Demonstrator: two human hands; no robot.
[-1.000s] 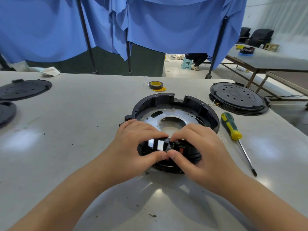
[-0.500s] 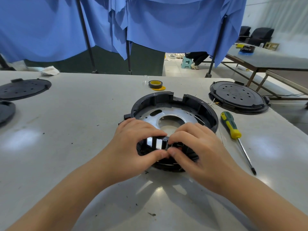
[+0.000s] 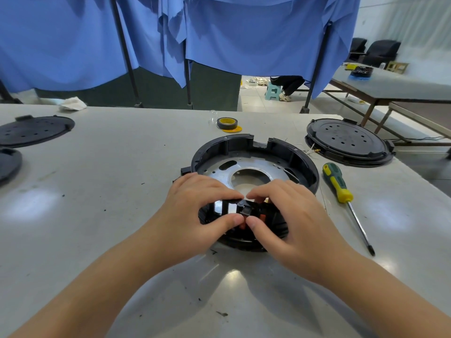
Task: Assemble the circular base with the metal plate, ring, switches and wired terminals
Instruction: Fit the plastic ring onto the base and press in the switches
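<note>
Sitting on the grey worktop [image 3: 122, 181], the black circular base [image 3: 302, 162] holds a silver metal plate [image 3: 256, 164] inside. At its near rim both hands meet over a small black switch part [image 3: 245, 211] with orange bits beside it. The left hand [image 3: 195, 211] and right hand [image 3: 290, 215] each pinch there, thumbs and forefingers curled together. A yellow-green screwdriver [image 3: 338, 184] lies just right of the base; a black perforated cover [image 3: 346, 142] and a tape roll [image 3: 227, 123] lie beyond.
</note>
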